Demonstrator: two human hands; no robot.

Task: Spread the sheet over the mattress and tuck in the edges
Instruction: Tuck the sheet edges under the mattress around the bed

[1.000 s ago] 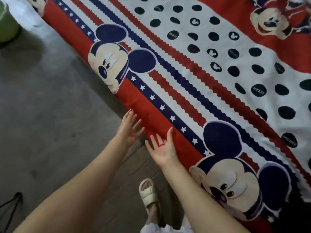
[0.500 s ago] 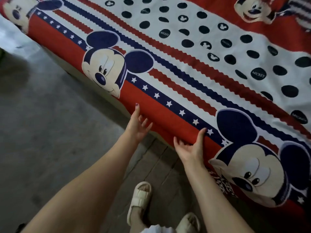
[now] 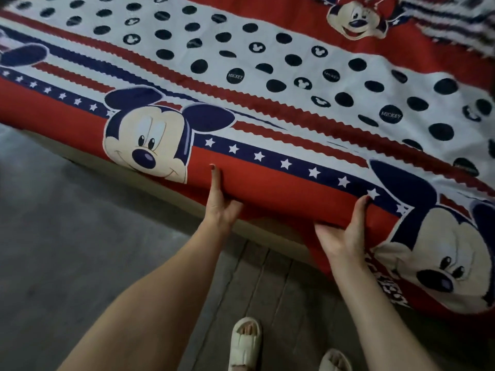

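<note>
Soft, light cartoon-print sheet (image 3: 267, 84) over heavy mattress; both left hand (image 3: 220, 207) and right hand (image 3: 345, 231) gripping sheet-covered near edge, fingers curled beneath.

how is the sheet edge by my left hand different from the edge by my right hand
By the left hand, the red cartoon-print sheet wraps snugly round the mattress edge, with pale mattress side showing below. By the right hand, the sheet hangs loose below the edge, a printed face draped down. The left thumb points up the red band; the right thumb reaches the star stripe. Both hands grip under the edge.
</note>
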